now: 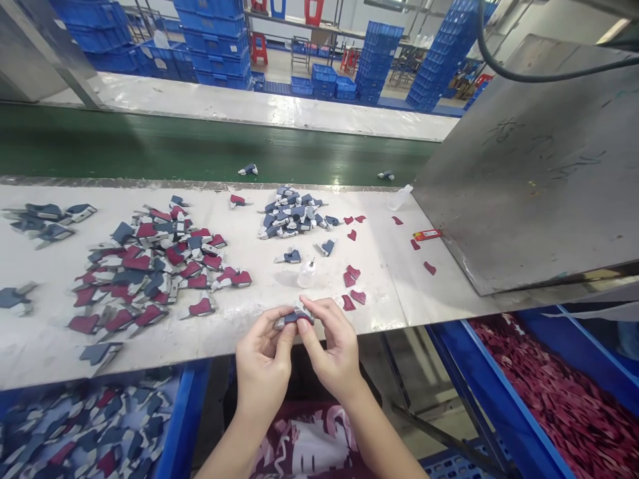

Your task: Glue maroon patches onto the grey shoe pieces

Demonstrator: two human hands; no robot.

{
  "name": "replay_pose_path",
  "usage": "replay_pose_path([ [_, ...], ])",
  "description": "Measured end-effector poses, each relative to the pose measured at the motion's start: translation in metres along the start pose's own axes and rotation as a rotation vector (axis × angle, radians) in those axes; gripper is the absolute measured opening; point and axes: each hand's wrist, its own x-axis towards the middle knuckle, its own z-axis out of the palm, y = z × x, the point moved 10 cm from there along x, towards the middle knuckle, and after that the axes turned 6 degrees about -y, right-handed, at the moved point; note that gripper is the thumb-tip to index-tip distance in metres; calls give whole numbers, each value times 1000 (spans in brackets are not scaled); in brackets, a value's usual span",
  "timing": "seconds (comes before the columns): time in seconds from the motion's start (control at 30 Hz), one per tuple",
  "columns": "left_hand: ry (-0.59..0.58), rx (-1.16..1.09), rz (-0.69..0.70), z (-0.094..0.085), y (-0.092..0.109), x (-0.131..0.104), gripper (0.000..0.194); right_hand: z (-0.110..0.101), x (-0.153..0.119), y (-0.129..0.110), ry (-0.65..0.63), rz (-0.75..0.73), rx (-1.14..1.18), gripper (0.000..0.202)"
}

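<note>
Between both hands, at the table's front edge, is a small dark blue and grey plastic part [288, 319] with a bit of red on it. My left hand [264, 356] pinches its left end with thumb and fingers. My right hand [332, 342] grips its right end, the thumb pressed on the red bit. Just beyond the hands stands a small clear bottle with a thin tip [306, 273]. Loose red pieces [348, 279] lie to the right of it. Two blue-and-white parts [291, 256] lie behind the bottle, in front of a heap of similar parts [294, 213].
A large pile of red and blue parts [150, 259] covers the table's left. A green conveyor belt [200, 150] runs behind, carrying two parts. A metal housing [539, 166] stands at right. Blue bins hold mixed parts [90, 426] at lower left and red pieces [564, 392] at lower right.
</note>
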Motion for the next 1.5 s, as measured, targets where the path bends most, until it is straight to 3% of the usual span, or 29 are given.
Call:
replay_pose_path([
  [0.3,5,-11,15,4,3,-5,18,-3,-1,0,71,-17,47,28],
  [0.47,-1,47,23,1,-5,-2,21,2,1,4,38,-19,15,29],
  [0.57,-47,147,38,-5,-3,6,22,10,7,3,25,-42,-24,29],
  [0.7,-215,224,13,-18,23,34,18,25,25,1,25,-65,28,27],
  [0.77,-452,285,-46,-17,42,55,17,33,34,-5,24,-94,50,26],
  [0.87,-944,505,-122,-13,66,89,26,43,40,-21,-34,-179,40,30],
  [0.9,-971,596,-91,-20,76,114,33,44,40,-25,-61,-198,44,31],
  [0.93,-910,683,-32,-30,88,148,35,45,39,-28,-83,-202,56,32],
  [1.03,-404,1199,88,-75,116,265,32,34,34,-25,-67,-142,117,28],
  [1.07,-305,1284,72,-84,117,296,33,28,33,-23,-46,-119,135,26],
  [1.17,-188,1425,36,-94,110,363,40,8,29,-18,56,-108,146,21],
  [1.3,-168,1562,8,-102,89,410,44,-18,24,-14,204,-144,74,19],
  [1.43,-226,1639,-47,-111,65,438,37,-52,23,-9,336,-145,14,19],
  [1.5,-224,1667,-44,-109,62,449,36,-78,23,4,429,-76,28,18],
])
